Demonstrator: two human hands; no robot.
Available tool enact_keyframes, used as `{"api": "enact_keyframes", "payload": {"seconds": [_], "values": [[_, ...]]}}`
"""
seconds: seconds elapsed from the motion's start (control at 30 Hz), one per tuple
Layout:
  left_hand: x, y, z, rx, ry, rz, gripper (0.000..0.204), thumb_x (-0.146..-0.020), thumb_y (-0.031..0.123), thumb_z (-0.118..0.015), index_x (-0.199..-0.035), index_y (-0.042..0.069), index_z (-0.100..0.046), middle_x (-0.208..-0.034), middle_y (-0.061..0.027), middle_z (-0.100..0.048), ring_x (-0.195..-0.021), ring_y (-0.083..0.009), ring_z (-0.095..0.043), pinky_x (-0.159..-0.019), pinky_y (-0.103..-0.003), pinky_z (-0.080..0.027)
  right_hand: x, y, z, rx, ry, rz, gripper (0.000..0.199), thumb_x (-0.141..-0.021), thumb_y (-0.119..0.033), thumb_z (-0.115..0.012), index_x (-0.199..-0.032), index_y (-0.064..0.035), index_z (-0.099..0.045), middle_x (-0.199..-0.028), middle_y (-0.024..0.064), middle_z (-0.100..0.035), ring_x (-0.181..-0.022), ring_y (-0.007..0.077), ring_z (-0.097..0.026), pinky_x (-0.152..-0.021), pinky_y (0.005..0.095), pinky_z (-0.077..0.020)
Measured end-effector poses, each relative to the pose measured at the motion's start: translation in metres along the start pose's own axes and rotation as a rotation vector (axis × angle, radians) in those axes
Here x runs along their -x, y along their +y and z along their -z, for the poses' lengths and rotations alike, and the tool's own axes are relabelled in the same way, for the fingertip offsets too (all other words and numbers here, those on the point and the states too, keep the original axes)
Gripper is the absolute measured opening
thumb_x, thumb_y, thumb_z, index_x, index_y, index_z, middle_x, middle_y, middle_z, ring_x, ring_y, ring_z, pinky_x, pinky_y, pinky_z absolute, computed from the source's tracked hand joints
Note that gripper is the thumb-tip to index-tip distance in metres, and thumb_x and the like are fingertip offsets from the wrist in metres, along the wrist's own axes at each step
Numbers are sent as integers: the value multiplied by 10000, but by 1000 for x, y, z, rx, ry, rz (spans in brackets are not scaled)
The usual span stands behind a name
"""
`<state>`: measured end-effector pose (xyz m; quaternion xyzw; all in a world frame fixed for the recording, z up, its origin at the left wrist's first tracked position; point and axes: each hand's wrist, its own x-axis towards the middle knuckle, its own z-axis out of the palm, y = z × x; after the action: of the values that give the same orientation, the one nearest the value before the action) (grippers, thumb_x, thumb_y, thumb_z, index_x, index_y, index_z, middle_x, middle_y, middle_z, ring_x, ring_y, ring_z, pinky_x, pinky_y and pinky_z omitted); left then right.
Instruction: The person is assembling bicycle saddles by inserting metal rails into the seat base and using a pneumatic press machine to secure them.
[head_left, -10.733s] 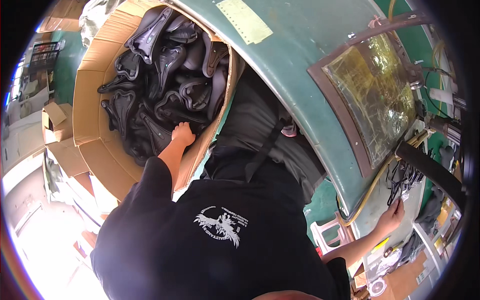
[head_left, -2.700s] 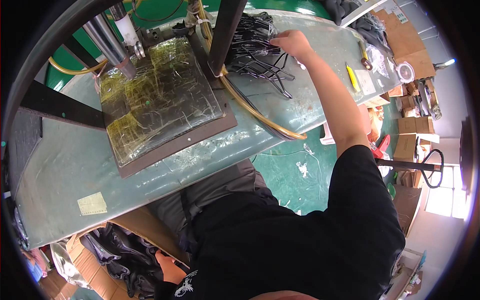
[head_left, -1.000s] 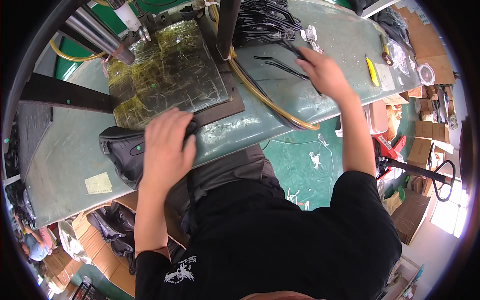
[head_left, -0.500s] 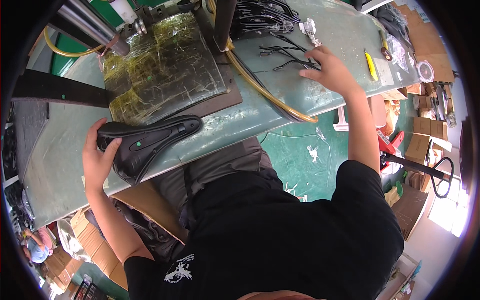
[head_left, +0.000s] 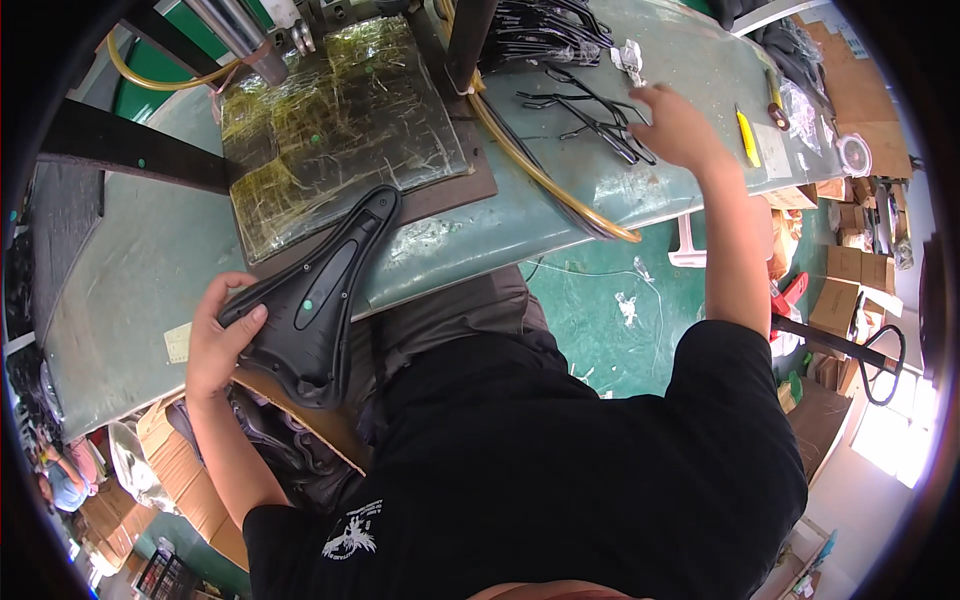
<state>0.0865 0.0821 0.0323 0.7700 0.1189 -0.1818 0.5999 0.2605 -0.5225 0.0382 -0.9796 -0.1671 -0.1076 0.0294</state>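
Note:
A black bicycle saddle [head_left: 290,318] lies underside up over the table's front edge, its narrow nose pointing up and to the right. My left hand [head_left: 222,338] is closed on its wide rear left side, thumb on the underside and fingers around the rim. Away to the right, my right hand [head_left: 680,125] reaches over the table, thumb and forefinger apart. Its thumb tip is at the ends of several loose, bent black saddle rails [head_left: 600,122]; a firm grip on them does not show. More of these rails [head_left: 540,38] lie in a pile behind.
A press with a metal ram [head_left: 245,38] stands over a tape-covered plate [head_left: 340,140] at the left. A yellow hose [head_left: 545,180] crosses the table [head_left: 430,255]. A yellow cutter [head_left: 747,138] lies at the right. Below left is an open carton [head_left: 185,465] with black items.
The saddle has swung so its nose points farther up and its rear sits lower. My right hand has drawn slightly right, and the loose rails have shifted toward the lower right.

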Motion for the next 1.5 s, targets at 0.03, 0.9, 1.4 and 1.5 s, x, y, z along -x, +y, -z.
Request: {"api": "enact_keyframes", "payload": {"seconds": [0.03,0.9,1.4,1.5], "values": [[3,-5,-6,1,-3,-1,325,-919,97,-799,-1187,-11,-651,-1084,-68,-718,-942,-130,-651,-854,-265,-528,-2,6,-14,27,-218,-86,375,-857,-144,-729,-1210,-19,-721,-1030,204,-738,-1003,409,-709,-906,494,-561],[30,-35,-87,548,-311,63,798,-805,52,-708,-1555,-36,-453,-1447,-145,-606,-1359,-239,-575,-1176,-339,-395,-30,-79,75,308,-128,-297,231,-864,-82,-585,-1025,-43,-746,-999,218,-754,-939,446,-723,-832,544,-574],[38,-34,-82,724,-233,59,829,-719,124,-681,-1501,-51,-470,-1417,-181,-635,-1331,-296,-615,-1167,-372,-435,-2,-48,52,-88,229,-246,184,-1008,-146,-634,-1130,-15,-677,-930,194,-746,-813,293,-733,-759,397,-548],[39,-41,-83,742,-277,45,844,-687,173,-697,-1478,-40,-495,-1401,-174,-641,-1316,-285,-617,-1161,-370,-431,18,-44,56,-475,180,-298,205,-990,-71,-657,-1185,-5,-658,-1063,138,-763,-920,207,-710,-827,335,-531]]}}
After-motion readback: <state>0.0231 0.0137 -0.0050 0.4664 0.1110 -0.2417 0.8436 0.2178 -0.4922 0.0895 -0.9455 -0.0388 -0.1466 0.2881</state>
